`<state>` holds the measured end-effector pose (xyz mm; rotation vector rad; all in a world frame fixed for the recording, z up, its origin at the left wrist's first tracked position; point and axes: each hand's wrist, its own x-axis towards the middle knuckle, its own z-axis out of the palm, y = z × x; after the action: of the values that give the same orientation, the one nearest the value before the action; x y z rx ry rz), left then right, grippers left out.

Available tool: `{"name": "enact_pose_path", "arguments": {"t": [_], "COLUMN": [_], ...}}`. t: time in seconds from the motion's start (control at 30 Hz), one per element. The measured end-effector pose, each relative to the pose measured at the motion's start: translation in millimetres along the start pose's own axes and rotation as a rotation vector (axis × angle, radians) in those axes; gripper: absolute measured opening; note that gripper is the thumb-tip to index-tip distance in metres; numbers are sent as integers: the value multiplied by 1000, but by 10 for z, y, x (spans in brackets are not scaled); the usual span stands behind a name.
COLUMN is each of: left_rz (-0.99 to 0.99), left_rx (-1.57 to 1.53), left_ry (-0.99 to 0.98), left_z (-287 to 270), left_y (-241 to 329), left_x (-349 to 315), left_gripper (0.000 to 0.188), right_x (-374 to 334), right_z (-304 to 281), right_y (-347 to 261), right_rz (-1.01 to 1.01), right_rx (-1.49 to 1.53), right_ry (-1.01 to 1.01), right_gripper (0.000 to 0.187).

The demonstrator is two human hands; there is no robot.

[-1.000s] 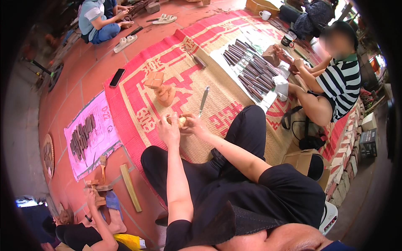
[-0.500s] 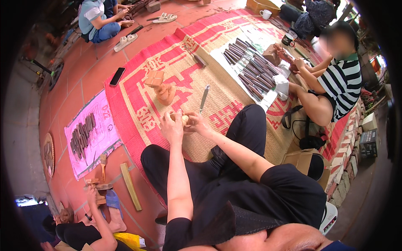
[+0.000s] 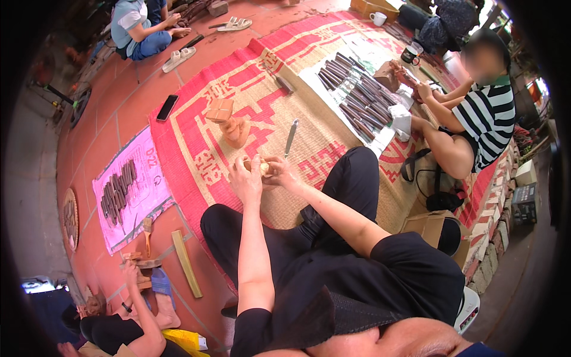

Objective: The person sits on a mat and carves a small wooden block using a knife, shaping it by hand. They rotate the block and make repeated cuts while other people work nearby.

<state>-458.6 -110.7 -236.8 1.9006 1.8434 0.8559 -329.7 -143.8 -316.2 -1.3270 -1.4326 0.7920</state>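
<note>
Over the woven mat [image 3: 279, 205], my two hands meet around a small pale piece [image 3: 264, 168], whose shape is mostly covered by fingers. My left hand [image 3: 245, 179] grips it from the left with bent fingers. From the other side my right hand [image 3: 282, 173] closes on it, its fingers partly hidden. Just beyond my right hand lies a slim knife-like tool [image 3: 291, 138] with a metallic look. Behind my left hand stands a carved reddish-wood figure [image 3: 236, 132] with a block-shaped top [image 3: 220, 110].
Rows of dark-handled tools [image 3: 363, 98] lie on white sheets near a person in a striped shirt [image 3: 486, 122]. A phone [image 3: 168, 107] rests at the mat's left edge. Further left, small tools [image 3: 118, 190] lie on a pink sheet [image 3: 148, 172], near a brush [image 3: 147, 235] and wooden strip [image 3: 187, 265].
My hands stay in nearly the same place around the pale piece, with only a slight shift.
</note>
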Motion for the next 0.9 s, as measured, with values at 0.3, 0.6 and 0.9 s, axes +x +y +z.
{"name": "enact_pose_path", "arguments": {"t": [0.3,0.6,0.9], "left_rz": [-3,-45,-65], "left_rx": [14,-36,-48], "left_ry": [-6,-36,-12], "left_z": [-12,-45,-54], "left_y": [24,13,-47], "left_x": [27,41,44], "left_gripper": [44,46,48], "right_x": [73,15,2], "right_z": [60,-175,71], "right_y": [-211,-106,-151], "right_rz": [5,133,37], "right_rx": [-147,-102,36], "right_ry": [-22,-91,-27], "right_gripper": [32,33,38]}}
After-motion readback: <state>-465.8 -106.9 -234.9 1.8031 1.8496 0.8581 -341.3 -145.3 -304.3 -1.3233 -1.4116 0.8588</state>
